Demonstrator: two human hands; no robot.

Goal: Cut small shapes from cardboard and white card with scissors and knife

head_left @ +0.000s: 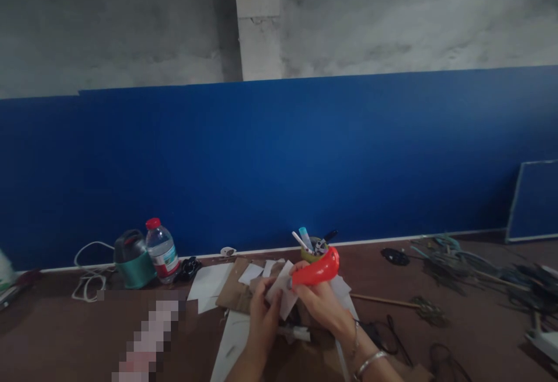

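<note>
My left hand [264, 313] pinches a small piece of white paper [286, 299] between thumb and fingers. My right hand [321, 305] is closed around what look like red-handled scissors [317, 270], their grey end against the paper; the blades are mostly hidden. Under and around both hands lie brown cardboard [234, 290], white paper scraps [251, 274] and larger white sheets [204, 285]. Below the hands is a clear whitish piece [300, 333] that I cannot make out.
Behind the hands stands a pen holder [309, 254] with pens. Left are a red-capped bottle [162, 254], a green container [134, 263] and a white cable [89, 277]. A thin stick [383, 300] and tangled cords [462, 263] lie right. A blue partition [279, 161] borders the table's back.
</note>
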